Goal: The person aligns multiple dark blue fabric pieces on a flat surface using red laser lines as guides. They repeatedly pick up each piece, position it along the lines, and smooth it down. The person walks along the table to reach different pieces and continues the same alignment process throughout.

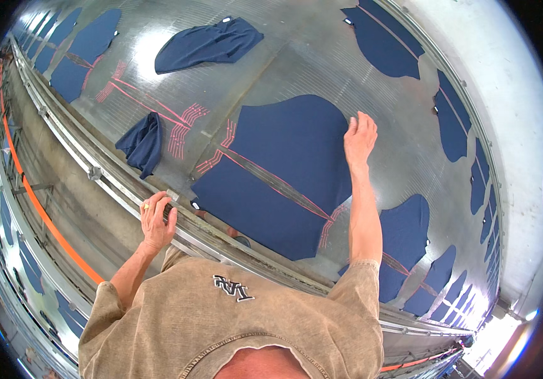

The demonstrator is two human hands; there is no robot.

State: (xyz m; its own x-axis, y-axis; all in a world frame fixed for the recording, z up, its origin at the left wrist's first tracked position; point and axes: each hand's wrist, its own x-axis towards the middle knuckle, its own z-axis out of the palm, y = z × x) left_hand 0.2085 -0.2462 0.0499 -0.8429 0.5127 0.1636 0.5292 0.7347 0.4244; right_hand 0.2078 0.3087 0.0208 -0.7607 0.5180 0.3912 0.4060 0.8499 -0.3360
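Observation:
In front of me lie two navy fabric panels spread flat: a larger one with a rounded far edge (pixel 297 139) and a nearer one (pixel 256 208). A narrow grey gap edged with red lines runs between them. My right hand (pixel 361 140) is at the rounded edge of the larger panel, fingers stretched out, holding nothing visible. My left hand (pixel 156 220) rests on the metal rail (pixel 199 243) along the table's near side, thumb apart from the bent fingers. A small white tag (pixel 195 205) sits at the nearer panel's left corner.
The long grey metal table (pixel 271 69) carries red printed outlines (pixel 186 126). A crumpled navy piece (pixel 142 148) lies left, and a loosely folded one (pixel 211 45) farther back. More flat navy panels (pixel 388 38) lie along both sides. An orange strip (pixel 47 218) runs left of the rail.

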